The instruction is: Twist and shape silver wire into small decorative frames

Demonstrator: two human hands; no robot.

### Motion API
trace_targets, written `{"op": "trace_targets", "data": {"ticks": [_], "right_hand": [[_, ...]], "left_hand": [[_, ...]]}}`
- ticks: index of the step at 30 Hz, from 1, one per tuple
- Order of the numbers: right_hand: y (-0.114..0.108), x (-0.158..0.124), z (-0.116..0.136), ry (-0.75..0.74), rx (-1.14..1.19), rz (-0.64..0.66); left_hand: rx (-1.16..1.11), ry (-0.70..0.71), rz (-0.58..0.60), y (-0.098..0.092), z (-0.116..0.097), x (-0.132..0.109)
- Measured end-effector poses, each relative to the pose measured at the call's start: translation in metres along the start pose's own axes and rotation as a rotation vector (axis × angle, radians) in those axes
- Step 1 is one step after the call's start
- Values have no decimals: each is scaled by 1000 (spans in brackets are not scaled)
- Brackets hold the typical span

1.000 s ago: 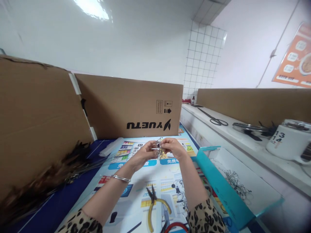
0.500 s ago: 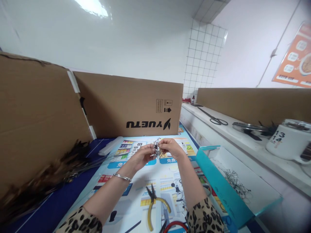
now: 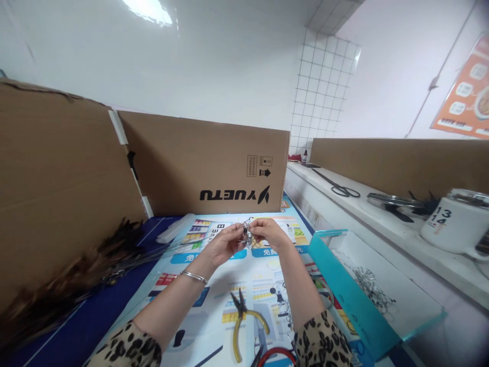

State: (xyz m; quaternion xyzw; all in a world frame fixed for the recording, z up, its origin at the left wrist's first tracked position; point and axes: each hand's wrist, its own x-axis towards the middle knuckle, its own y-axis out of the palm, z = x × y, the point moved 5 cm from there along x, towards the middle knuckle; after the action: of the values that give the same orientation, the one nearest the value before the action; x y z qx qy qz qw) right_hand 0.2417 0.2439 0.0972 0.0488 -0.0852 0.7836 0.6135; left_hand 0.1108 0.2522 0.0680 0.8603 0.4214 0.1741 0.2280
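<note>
Both hands meet over the middle of the printed mat (image 3: 214,316). Between their fingertips is a small tangled piece of silvery wire (image 3: 248,235) with dark bits in it; its exact kind is too small to make out. My left hand (image 3: 224,245) pinches it from the left, thumb and fingers closed. From the right, my right hand (image 3: 269,233) grips it with thumb and forefinger. Nearer to me, pliers with yellow handles (image 3: 237,334) lie with their jaws apart. Beside them is a red-handled tool (image 3: 275,351), partly cut off by the lower edge.
At right stands a turquoise box (image 3: 351,300) holding a heap of wire pieces (image 3: 372,288). On the white ledge are scissors (image 3: 344,190) and a white mug (image 3: 451,221). Brown feathers on stems (image 3: 72,280) lie left. A cardboard panel (image 3: 171,163) closes off the back.
The fingers have shifted very slightly around the wire piece, which both hands still hold. The whole view has moved a little; the pliers and box lie as before.
</note>
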Motion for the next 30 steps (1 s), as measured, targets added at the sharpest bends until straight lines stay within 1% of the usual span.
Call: {"op": "trace_targets", "data": {"ticks": [3,7,10,15,20,24,30], "right_hand": [[-4,-1,4,-24,-12,-17],[-12,-4,12,-72,-47,-79],[-13,-7,17,-92,-76,-95],[-10,-9,23,-104,-130,-115],[-13,-12,28,-130,-179,-114],[-12,-10,27,-128,-178,-109],[-3,2,10,-130,-125,-150]], "left_hand": [[44,25,-7,-5,-5,2],[122,77,-41,-18,-21,3],[180,111,-53,-24,-31,2],[241,152,-63,-22,-39,-2],[268,187,-75,-19,-44,-4],[262,195,-82,-16,-38,-3],[207,205,-91,-7,-14,2]]}}
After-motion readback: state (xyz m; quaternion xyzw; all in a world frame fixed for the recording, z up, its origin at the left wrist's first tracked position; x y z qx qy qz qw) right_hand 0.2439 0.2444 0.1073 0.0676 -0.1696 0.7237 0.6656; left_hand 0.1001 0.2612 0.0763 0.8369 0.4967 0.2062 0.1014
